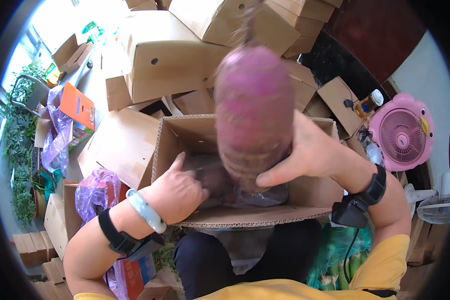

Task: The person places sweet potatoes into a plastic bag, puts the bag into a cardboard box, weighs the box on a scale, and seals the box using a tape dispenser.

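A large purple-skinned root vegetable (255, 100), like a sweet potato with a thin root at its top end, is held upright above an open cardboard box (245, 216). My right hand (300, 155) grips it near its lower right side, thumb across the front. The vegetable is slightly blurred. Inside the box's left side, my left hand (177, 192) has its thumb raised and its fingers curled beside a dark, smeared shape (212, 182) that I cannot make out. Clear plastic (265, 196) lies at the box's bottom. The box stands just in front of my knees.
Large cardboard boxes (175, 60) are stacked behind. At the left are an orange carton (77, 107), purple plastic wrap (97, 192) and leafy plants (22, 145). A pink fan (402, 132) stands at the right. Green vegetables in plastic (342, 270) lie beside my right leg.
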